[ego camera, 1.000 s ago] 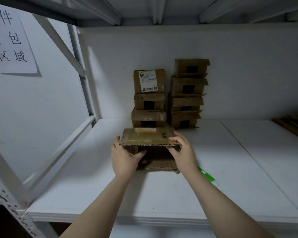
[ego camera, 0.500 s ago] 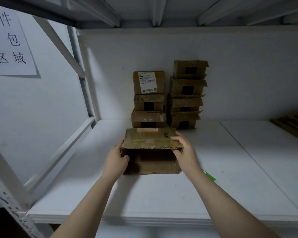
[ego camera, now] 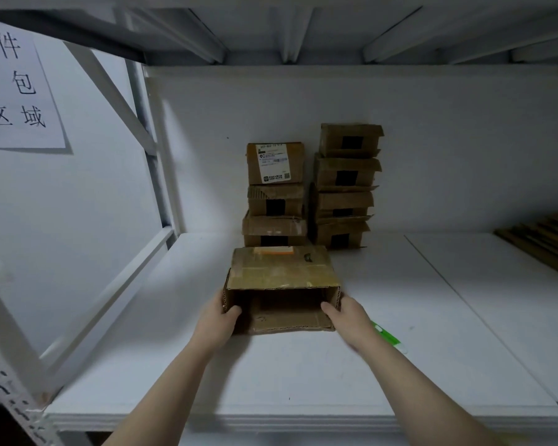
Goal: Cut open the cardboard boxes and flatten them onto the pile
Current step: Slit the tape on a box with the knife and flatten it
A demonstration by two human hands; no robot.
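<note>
A brown cardboard box (ego camera: 282, 273) lies on the white shelf (ego camera: 303, 375) with its open end facing me. My left hand (ego camera: 219, 320) grips its left wall, thumb inside the opening. My right hand (ego camera: 348, 317) grips the right wall, thumb also inside. A green-handled cutter (ego camera: 388, 338) lies on the shelf just right of my right wrist, partly hidden by it. Two stacks of closed boxes stand against the back wall: the left stack (ego camera: 276, 194) and the taller right stack (ego camera: 347, 185).
Flattened cardboard (ego camera: 548, 239) lies at the far right of the shelf. A white rack post and diagonal brace (ego camera: 149, 149) rise on the left. A paper sign (ego camera: 16, 91) hangs on the left wall. The upper shelf's beams run overhead.
The box's top has risen, so its open end is now a full rectangle. My right hand moved from the top edge down to the right wall. My left hand stayed on the left wall.
</note>
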